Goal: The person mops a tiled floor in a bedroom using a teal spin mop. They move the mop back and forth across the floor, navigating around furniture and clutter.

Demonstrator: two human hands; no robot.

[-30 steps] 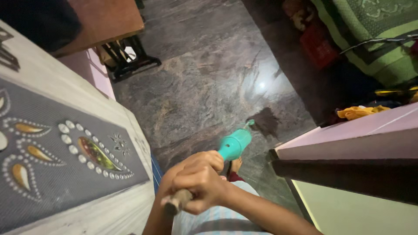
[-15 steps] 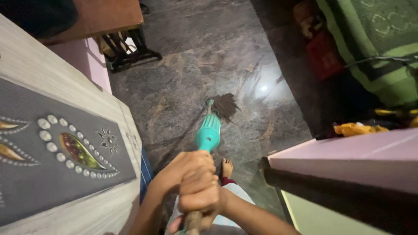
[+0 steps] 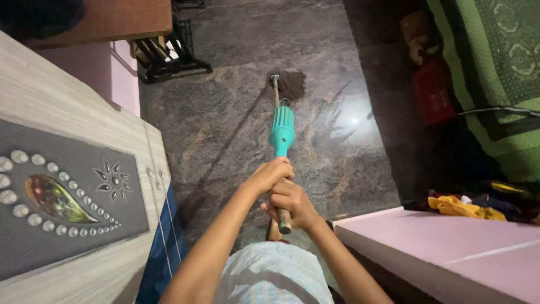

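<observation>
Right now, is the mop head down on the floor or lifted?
Down: the mop head rests on the dark floor, with the stick slanting up to both hands.

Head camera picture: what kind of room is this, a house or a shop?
Probably a room in a house. There is a polished stone floor, a green patterned bedspread, and a decorated wooden cupboard. Both hands hold a mop.
</observation>
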